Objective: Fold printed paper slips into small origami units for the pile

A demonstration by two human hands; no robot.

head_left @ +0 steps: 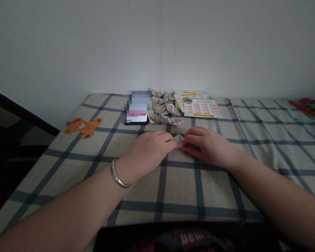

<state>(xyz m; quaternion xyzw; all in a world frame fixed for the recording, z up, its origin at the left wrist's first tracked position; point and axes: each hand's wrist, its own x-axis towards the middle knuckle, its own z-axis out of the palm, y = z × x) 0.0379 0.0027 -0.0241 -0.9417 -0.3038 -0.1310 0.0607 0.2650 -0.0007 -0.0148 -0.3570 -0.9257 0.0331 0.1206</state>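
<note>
A small folded paper piece (179, 141), printed and peaked at the top, is held low over the checked cloth between my two hands. My left hand (154, 147), with a silver bangle at its wrist, pinches the paper's left side. From the other side, the fingers of my right hand (206, 145) close on its right edge. Both hands cover part of the paper, so its full shape is hidden. Just beyond them lies a cluster of folded paper pieces (164, 105) in similar print.
A phone (138, 108) with a lit, blurred screen lies left of the folded pieces. To their right sits a stack of printed calendar sheets (202, 107). An orange bear cutout (84, 127) is on the left, and red and green items (311, 108) lie far right. A wall (157, 45) borders the back.
</note>
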